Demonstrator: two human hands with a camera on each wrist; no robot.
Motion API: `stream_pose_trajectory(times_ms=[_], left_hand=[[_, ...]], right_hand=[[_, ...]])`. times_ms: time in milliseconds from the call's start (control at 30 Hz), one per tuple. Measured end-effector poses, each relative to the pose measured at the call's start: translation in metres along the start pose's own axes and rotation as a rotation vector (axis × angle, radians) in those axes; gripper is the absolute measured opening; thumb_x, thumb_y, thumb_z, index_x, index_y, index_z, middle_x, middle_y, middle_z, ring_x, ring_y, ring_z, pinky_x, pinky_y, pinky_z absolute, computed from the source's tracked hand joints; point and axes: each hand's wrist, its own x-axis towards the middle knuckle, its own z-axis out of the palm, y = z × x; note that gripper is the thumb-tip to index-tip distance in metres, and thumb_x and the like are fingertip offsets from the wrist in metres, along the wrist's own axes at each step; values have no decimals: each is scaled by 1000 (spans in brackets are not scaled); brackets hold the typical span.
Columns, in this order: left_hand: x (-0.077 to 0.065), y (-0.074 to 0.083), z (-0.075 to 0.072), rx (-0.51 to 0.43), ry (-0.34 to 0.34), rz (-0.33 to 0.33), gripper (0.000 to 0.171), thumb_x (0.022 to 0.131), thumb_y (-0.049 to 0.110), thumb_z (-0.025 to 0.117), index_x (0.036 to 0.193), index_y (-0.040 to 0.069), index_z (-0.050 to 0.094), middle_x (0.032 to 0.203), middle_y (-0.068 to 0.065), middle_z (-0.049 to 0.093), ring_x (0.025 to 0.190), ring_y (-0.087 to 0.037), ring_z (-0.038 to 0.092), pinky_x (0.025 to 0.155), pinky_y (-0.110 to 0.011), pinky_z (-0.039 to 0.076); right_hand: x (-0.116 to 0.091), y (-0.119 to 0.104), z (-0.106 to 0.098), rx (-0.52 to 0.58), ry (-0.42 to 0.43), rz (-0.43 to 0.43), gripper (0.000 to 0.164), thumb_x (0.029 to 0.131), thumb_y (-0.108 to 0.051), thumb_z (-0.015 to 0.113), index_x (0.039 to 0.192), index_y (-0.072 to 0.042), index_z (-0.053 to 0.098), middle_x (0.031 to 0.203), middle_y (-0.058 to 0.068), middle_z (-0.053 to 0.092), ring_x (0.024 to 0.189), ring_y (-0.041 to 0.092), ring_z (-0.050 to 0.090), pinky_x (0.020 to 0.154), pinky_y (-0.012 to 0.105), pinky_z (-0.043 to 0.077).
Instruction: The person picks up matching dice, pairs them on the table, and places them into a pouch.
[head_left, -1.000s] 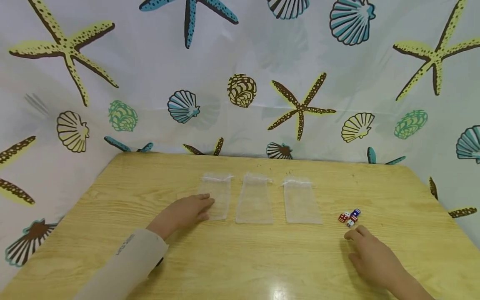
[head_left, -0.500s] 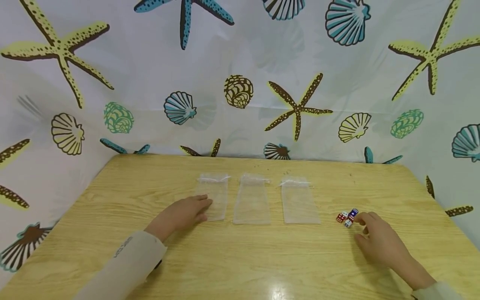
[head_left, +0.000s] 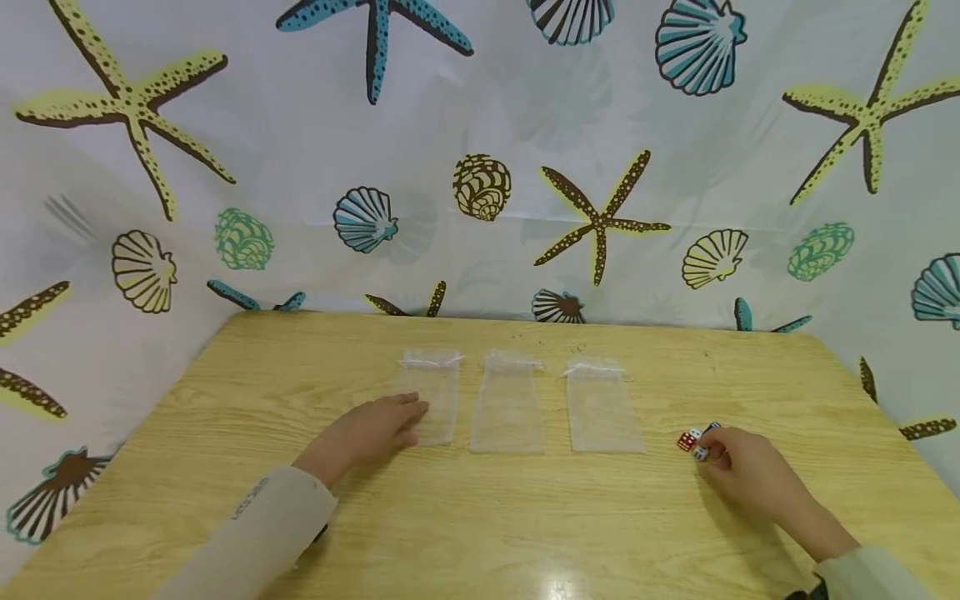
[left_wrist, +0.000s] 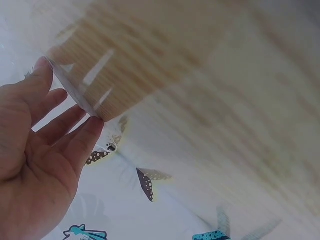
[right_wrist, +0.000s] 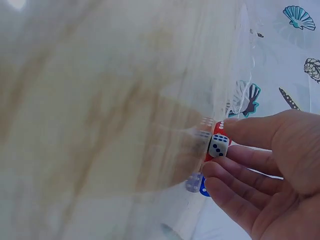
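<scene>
Three sheer white drawstring bags lie in a row: the left bag [head_left: 442, 400], the middle bag [head_left: 508, 408] and the right bag [head_left: 604, 410]. My left hand [head_left: 367, 435] rests its fingers on the left bag's near-left side. In the left wrist view, that hand's fingertips [left_wrist: 96, 122] meet the surface. Right of the bags, my right hand [head_left: 757, 479] reaches into a small cluster of red, white and blue dice. The thumb and bent fingers are at a white die [right_wrist: 219, 146], red dice and a blue die [right_wrist: 204, 189]; I cannot tell whether they pinch one. Fingers partly hide the cluster.
The wooden table [head_left: 480, 517] has a glossy surface that reflects light near its front. A white curtain [head_left: 300, 142] printed with starfish and shells stands behind the table and along both sides. Several tiny dark specks show near the table's back edge.
My right hand has moved up from just below the dice onto them, its thumb and fingers drawing closer together. The left hand has stayed on the left bag.
</scene>
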Motion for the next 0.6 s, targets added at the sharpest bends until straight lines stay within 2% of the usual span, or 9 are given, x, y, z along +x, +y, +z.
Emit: stream_pose_trajectory(times_ms=[267, 600], left_hand=[[0, 1, 3, 15, 8, -16, 51, 97, 21, 54, 141, -2, 42, 148, -22, 37, 135, -39, 38, 108, -51, 36], [0, 1, 2, -4, -2, -20, 52, 97, 21, 53, 143, -1, 39, 150, -21, 34, 136, -38, 36, 108, -50, 35]], right_hand=[[4, 1, 4, -26, 22, 0, 7, 83, -7, 69, 88, -5, 65, 75, -1, 62, 66, 9, 54, 56, 26, 44], [5, 0, 2, -35, 19, -11, 6, 83, -5, 68, 88, -4, 66, 74, -1, 62, 66, 8, 54, 55, 25, 44]])
